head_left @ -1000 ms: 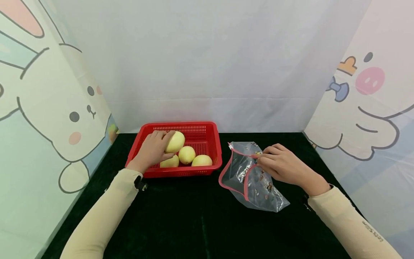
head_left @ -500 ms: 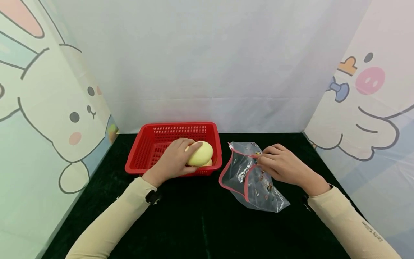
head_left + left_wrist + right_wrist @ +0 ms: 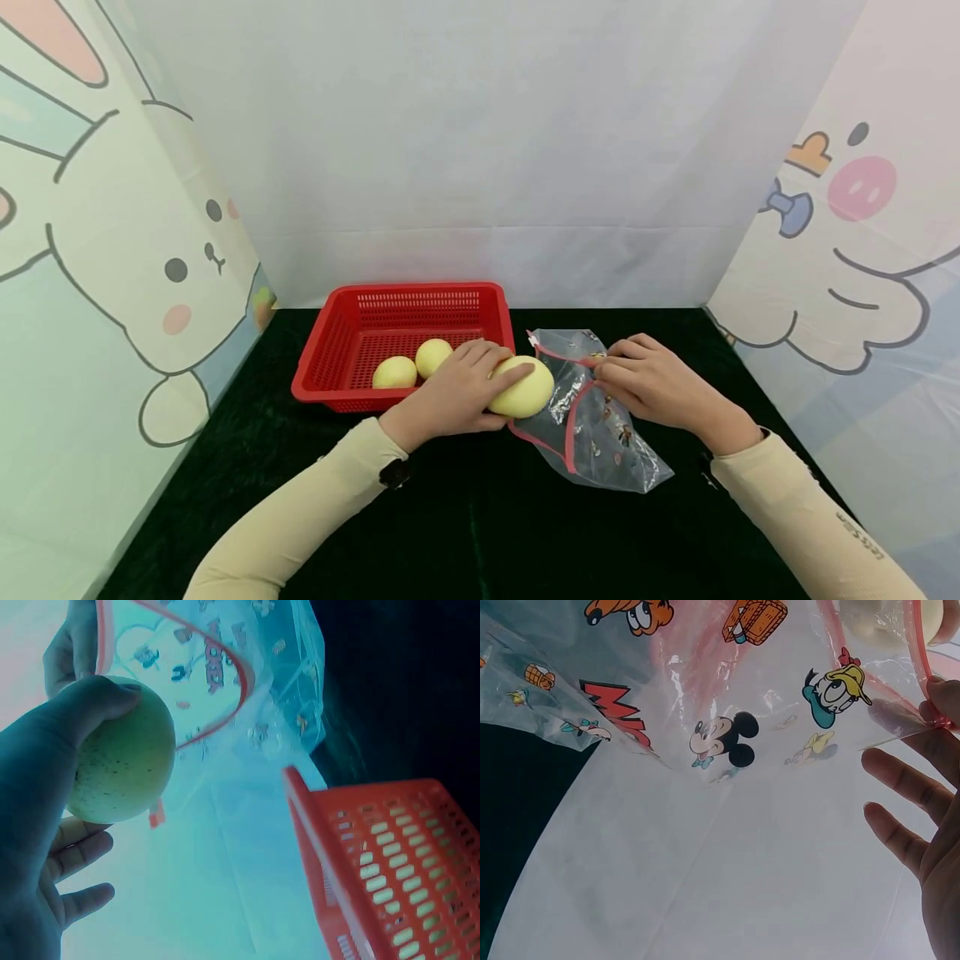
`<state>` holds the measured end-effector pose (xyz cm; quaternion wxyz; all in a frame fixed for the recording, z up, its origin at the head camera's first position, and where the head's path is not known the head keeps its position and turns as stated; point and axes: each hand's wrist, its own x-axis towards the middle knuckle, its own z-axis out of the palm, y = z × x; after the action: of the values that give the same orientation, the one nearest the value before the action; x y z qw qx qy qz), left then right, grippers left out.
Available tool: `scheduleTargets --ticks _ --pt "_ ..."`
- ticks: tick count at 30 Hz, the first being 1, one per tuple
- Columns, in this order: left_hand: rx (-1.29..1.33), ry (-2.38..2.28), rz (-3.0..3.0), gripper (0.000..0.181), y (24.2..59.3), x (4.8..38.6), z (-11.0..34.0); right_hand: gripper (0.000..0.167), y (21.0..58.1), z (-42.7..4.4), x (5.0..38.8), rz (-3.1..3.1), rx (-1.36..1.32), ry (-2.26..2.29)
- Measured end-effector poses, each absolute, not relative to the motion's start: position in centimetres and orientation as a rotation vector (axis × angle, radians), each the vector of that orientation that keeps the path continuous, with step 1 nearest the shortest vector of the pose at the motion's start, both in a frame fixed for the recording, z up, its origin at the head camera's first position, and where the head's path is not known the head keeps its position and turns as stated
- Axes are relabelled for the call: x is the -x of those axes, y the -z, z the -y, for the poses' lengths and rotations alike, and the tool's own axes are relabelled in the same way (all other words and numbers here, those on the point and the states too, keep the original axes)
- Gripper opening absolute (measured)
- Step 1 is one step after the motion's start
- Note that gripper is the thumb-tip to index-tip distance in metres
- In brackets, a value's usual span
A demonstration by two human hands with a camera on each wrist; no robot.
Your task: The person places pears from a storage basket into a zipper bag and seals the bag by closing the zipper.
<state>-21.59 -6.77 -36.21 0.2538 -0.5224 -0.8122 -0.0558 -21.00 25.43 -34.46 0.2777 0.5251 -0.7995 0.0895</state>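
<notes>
A white backdrop [image 3: 487, 150] stands behind the dark green tabletop [image 3: 420, 525]. On the tabletop sits a red basket [image 3: 420, 288], and near its right side lies a clear printed bag [image 3: 611, 450] with pinkish-red edging. The right hand [image 3: 651, 385] pinches the bag's edge between thumb and fingers. The left hand [image 3: 453, 393] has its grip curled round a pale yellow fruit [image 3: 525, 390] at the bag's mouth. Two similar fruits [image 3: 394, 372] show inside the basket.
</notes>
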Motion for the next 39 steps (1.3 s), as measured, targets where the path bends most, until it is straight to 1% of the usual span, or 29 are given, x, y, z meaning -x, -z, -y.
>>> scheduleTargets --ticks 12,19,28,39 --pt "1.456 0.041 2.198 0.073 38.1 21.7 4.1 0.037 34.4 -24.7 21.0 2.134 -1.423 -0.244" --pt "1.409 -0.003 2.226 0.074 38.9 21.6 3.1 0.035 34.3 -24.4 20.9 2.111 -1.444 -0.248" --pt "1.360 -0.213 2.336 0.078 39.6 21.4 3.0 0.035 34.0 -24.8 20.8 2.100 -1.435 -0.248" --pt "1.297 -0.252 2.392 0.079 39.7 21.3 3.3 0.032 33.5 -25.2 20.8 2.086 -1.421 -0.266"
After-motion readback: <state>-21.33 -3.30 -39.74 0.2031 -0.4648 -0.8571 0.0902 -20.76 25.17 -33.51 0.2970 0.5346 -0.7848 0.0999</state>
